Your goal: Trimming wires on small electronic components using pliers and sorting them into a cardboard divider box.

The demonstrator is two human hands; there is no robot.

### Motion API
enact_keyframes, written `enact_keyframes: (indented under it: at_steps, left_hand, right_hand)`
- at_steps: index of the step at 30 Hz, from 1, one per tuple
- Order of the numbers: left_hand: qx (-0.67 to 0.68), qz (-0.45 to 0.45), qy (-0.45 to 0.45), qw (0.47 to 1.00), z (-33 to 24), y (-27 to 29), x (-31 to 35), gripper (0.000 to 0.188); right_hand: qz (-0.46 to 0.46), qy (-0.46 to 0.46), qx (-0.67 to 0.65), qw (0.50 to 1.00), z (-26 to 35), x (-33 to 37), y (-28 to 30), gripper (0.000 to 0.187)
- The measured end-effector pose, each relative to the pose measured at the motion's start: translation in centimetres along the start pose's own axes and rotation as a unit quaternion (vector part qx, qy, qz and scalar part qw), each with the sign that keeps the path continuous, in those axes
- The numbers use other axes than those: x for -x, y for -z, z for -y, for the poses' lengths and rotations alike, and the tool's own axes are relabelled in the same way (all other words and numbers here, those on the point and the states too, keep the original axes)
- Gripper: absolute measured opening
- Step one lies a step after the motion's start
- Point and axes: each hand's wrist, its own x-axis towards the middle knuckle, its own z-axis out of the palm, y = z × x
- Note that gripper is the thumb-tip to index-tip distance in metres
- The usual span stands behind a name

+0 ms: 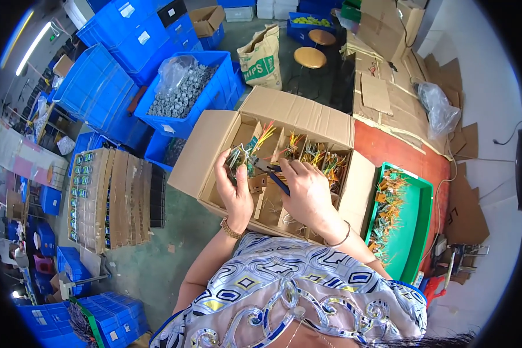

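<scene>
My left hand (236, 194) is closed around a bunch of small green circuit boards with wires (239, 156), over the left part of an open cardboard box (211, 136). Yellow, red and white wire ends stick out from the bunch. In my right hand (308, 191) is a pair of cutting pliers (278, 178) with dark blue handles, its jaws pointing at the bunch. Whether the jaws touch a wire is too small to tell. Cardboard dividers split the box, and several compartments hold wired circuit boards (318, 155). White wires (293, 222) lie in a near compartment.
Right of the box, a green tray (409, 214) holds wired boards along its left side. A blue crate (200, 113) of grey parts stands beyond the box, near a printed sack (260, 58). Stacked cardboard layers (124, 200) with boards are at the left, and stools (310, 58) stand farther off.
</scene>
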Motion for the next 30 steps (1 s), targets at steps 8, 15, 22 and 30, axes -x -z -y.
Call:
enact_keyframes:
  at_steps: [8, 15, 22, 30]
  left_hand:
    - [-0.003, -0.005, -0.001, 1.0, 0.7, 0.1, 0.1, 0.035]
    - [-0.033, 0.022, -0.022, 0.999, 0.7, 0.5, -0.2, 0.035]
    - [-0.035, 0.059, 0.02, 0.997, 0.9, 1.6, 0.1, 0.035]
    - [0.062, 0.08, 0.124, 0.987, 0.6, 2.4, 0.7, 0.032]
  right_hand:
    - [0.04, -0.026, -0.04, 0.998, -0.2, -0.4, -0.2, 0.047]
    - [0.104, 0.0, -0.043, 0.994, -1.5, -1.5, 0.2, 0.032]
    - [0.19, 0.035, -0.084, 0.977, -3.6, -3.3, -0.3, 0.019]
    - [0.314, 0.046, -0.227, 0.921, -6.5, -4.2, -0.5, 0.03]
